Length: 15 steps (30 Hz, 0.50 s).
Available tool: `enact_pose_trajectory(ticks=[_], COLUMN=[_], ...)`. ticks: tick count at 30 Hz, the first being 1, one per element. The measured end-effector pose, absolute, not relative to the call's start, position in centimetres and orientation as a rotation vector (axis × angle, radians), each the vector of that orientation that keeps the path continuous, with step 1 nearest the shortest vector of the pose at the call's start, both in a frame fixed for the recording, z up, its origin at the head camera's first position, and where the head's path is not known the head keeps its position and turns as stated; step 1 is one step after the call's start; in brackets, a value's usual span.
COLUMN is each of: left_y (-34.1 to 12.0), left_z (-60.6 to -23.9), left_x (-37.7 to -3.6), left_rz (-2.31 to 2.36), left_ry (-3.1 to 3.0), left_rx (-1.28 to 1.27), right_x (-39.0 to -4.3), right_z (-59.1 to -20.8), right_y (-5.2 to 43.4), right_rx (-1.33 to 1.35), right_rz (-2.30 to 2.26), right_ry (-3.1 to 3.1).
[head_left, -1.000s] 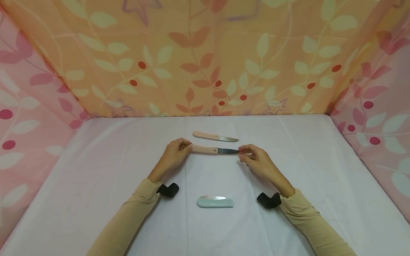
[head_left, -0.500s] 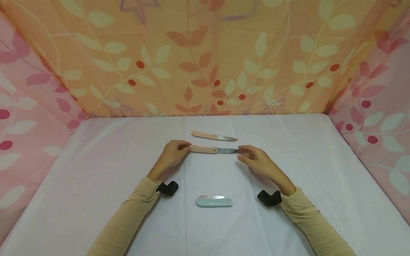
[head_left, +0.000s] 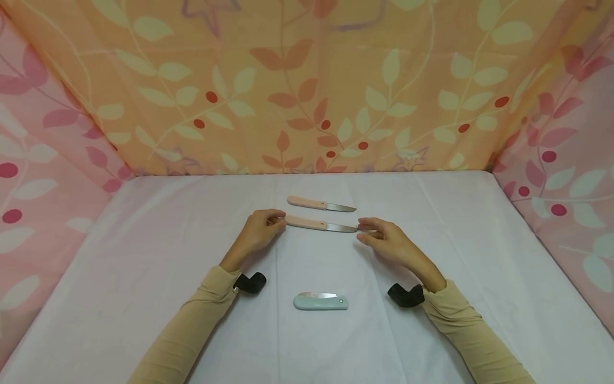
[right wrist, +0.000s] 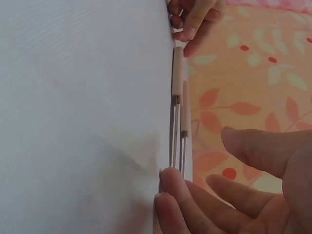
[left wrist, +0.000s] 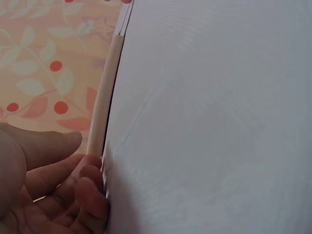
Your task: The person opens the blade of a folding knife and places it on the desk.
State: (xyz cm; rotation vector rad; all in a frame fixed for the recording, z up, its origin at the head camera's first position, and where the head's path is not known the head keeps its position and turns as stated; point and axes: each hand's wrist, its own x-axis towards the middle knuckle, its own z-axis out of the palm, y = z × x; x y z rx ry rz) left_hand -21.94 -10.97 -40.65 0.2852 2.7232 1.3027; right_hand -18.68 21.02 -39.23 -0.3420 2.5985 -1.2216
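A knife [head_left: 307, 223] with a light wooden handle and a bare steel blade lies on the white cloth, between my two hands. At its handle end is my left hand [head_left: 261, 230]; in the left wrist view the fingertips [left wrist: 92, 170] meet the butt of the handle [left wrist: 105, 97] while the thumb stands apart from it. My right hand [head_left: 387, 240] has its fingertips at the blade's point, thumb raised away from the fingers in the right wrist view. Just beyond, a second, matching knife [head_left: 307, 202] lies nearly parallel.
Nearer the body lies a pale green folding knife [head_left: 320, 303], its blade mostly folded into the handle. The white-covered table [head_left: 144, 256] meets an orange leaf-patterned cloth [head_left: 240, 144] at the back and pink patterned cloths at both sides.
The nearer knife has turned slightly: its handle end has shifted away from the body and its point towards it, so it now lines up with the far knife. Both hands stay almost in place.
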Motion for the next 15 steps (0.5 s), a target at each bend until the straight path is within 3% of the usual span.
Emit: enact_pose_trajectory(ticks=[15], left_y=[-10.8], left_z=[-39.5], left_x=[-20.8], left_rz=[1.260], left_ry=[2.676], left_rx=[0.306], right_x=[-17.9], right_z=[-37.7], right_y=[20.9], right_rx=[-0.358], right_rz=[-1.230], right_ry=[2.612])
